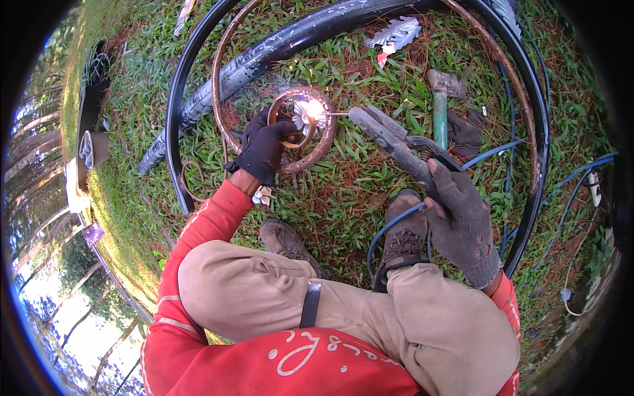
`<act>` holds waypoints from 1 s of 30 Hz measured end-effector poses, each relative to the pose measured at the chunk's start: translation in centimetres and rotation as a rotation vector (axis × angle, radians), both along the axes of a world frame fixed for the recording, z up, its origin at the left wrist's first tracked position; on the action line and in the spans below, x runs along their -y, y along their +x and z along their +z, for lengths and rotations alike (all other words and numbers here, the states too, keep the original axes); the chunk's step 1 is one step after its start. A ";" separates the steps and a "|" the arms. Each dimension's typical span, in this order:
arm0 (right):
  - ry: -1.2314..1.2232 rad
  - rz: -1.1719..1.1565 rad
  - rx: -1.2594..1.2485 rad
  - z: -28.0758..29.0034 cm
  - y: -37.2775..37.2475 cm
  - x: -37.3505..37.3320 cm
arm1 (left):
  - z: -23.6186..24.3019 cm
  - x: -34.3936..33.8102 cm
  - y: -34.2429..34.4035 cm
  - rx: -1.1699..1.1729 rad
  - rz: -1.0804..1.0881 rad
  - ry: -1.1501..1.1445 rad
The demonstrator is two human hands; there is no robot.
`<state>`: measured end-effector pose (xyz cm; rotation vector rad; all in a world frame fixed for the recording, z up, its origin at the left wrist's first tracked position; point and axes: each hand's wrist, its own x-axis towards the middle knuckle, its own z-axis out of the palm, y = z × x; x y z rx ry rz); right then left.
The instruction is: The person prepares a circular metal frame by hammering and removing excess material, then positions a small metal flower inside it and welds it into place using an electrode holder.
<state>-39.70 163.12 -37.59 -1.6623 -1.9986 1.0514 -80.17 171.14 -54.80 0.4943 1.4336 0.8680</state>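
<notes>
My left hand (263, 140), in a dark glove, grips a rusty metal ring (308, 136) at its left side. The ring lies within the curled end of a rusty scroll bar (328, 140). Inside it sits a silver flower-shaped piece (298, 119), partly washed out by a bright glow. My right hand (464, 221), in a worn grey knit glove, is closed round a welding electrode holder (389, 135). A thin electrode (339, 114) sticks out of its jaws leftward, its far end at the bright arc on the flower and ring.
A thick black pipe (281, 47) crosses behind the scroll. Large black curved bar (173, 112) surrounds the work. A green-handled hammer (440, 119) lies beside a dark glove (465, 132). Silver leaf piece (400, 32) rests on grass. Blue cable (389, 224) runs past my right boot (404, 228).
</notes>
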 end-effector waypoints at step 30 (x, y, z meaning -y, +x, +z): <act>0.052 0.004 0.031 -0.2 0.5 0.2 | 1.4 -0.4 0.9 -0.048 -0.057 0.046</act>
